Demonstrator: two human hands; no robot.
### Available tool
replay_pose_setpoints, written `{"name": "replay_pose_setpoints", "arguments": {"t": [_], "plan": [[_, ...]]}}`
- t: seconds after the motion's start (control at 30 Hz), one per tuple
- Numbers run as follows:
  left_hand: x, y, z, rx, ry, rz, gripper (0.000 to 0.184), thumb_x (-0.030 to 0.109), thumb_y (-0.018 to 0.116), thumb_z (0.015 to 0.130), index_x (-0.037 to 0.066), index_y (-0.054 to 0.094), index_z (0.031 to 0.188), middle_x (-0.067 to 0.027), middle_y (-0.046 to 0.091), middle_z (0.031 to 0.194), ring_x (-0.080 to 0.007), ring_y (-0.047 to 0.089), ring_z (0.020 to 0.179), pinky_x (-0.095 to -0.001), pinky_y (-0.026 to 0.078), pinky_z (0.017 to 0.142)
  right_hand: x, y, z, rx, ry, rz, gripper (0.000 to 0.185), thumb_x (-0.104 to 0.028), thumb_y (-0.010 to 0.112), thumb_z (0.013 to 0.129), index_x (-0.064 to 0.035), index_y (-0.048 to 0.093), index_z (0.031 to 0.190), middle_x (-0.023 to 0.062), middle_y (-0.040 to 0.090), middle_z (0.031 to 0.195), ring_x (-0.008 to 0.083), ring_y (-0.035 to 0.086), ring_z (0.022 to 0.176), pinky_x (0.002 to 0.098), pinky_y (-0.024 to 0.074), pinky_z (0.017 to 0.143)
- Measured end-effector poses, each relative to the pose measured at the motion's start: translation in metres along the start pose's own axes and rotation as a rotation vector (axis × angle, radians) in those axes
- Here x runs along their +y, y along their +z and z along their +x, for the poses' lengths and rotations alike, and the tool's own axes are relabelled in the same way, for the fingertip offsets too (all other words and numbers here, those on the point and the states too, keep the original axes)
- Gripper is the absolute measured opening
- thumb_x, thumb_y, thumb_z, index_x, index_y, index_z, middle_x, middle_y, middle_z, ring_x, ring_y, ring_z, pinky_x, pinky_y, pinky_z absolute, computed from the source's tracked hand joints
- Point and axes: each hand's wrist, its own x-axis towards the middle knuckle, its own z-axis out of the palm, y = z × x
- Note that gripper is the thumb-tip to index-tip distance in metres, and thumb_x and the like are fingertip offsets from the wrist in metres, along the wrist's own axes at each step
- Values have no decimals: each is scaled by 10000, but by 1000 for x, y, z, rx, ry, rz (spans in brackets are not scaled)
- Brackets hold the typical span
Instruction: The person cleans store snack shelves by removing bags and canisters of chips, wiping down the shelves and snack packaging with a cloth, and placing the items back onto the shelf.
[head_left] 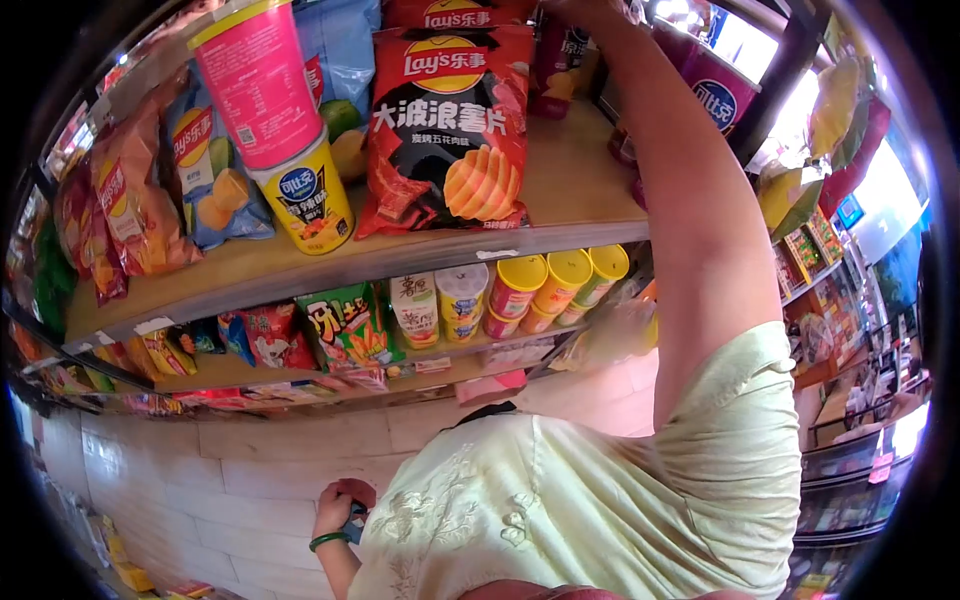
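My right hand [590,10] reaches up to the top edge of the view, above the upper shelf. It is partly cut off, and its fingers cannot be made out clearly. Just below it stands a dark purple chip can [557,65]; whether the hand touches it, I cannot tell. Beside that is a red and black Lay's chip bag [448,130], standing upright. Low by my waist, my left hand [345,497], with a green bangle [328,540] at the wrist, is closed round a small blue-grey thing [355,522], mostly hidden by the hand and shirt.
A pink can [262,90] sits on a yellow chip can [305,200] on the upper shelf [580,190]. More chip bags [145,200] stand at left. Yellow-lidded cans [518,285] and a green snack bag [348,325] fill the lower shelf. Pale floor tiles [260,450] lie below.
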Motion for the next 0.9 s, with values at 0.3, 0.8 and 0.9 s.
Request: {"name": "replay_pose_setpoints", "arguments": {"t": [0.3,0.8,0.9], "plan": [[75,21,-19,-85,-29,-50,264,-40,433,726,-29,603,928,-94,645,873,-176,588,817,-288,475,762,17,61,-42,-28,338,580,959,-362,763,704,6,204,1390,244,477,1281,332,587,1031,377,475,906],[20,-1,43,-189,61,114,375,-27,393,659,-38,658,925,-115,669,868,-205,613,800,-288,486,769,31,106,-38,-196,249,378,831,-402,757,657,75,435,1256,237,549,1216,348,577,1085,411,479,909],[22,0,35,-149,127,174,343,-18,421,682,-32,659,929,-113,669,869,-197,610,801,-283,485,765,26,107,-39,-194,233,371,795,-359,754,663,69,438,1254,239,557,1202,345,570,1097,409,476,915]]}}
